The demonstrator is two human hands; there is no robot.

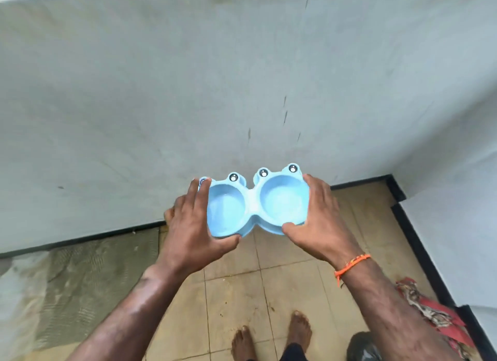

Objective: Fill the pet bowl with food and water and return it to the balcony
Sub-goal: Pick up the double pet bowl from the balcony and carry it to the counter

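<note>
Tiled balcony floor (290, 277), grey wall (188, 91) behind: blue twin pet bowl (255, 204) w/ frog eyes held in mid-air above the tiles, both cups empty. Left hand (193, 226) grips its left end, fingers curled round the rim; right hand (320, 215) grips the right end, thumb on the near edge. Orange thread (349, 265) on right wrist. Bare feet (271, 336) below; red cloth (430, 312) by the right wall.

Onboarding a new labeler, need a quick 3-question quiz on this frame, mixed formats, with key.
1. True or false: both wells of the blue pet bowl already hold food.
2. How is the bowl held? A) left hand only B) both hands, one at each end C) resting on the floor
3. Fill in: the orange thread band is on the ___ wrist.

Key: 1 false, both wells look empty. 2 B, left hand and right hand grip opposite ends. 3 right.
</note>
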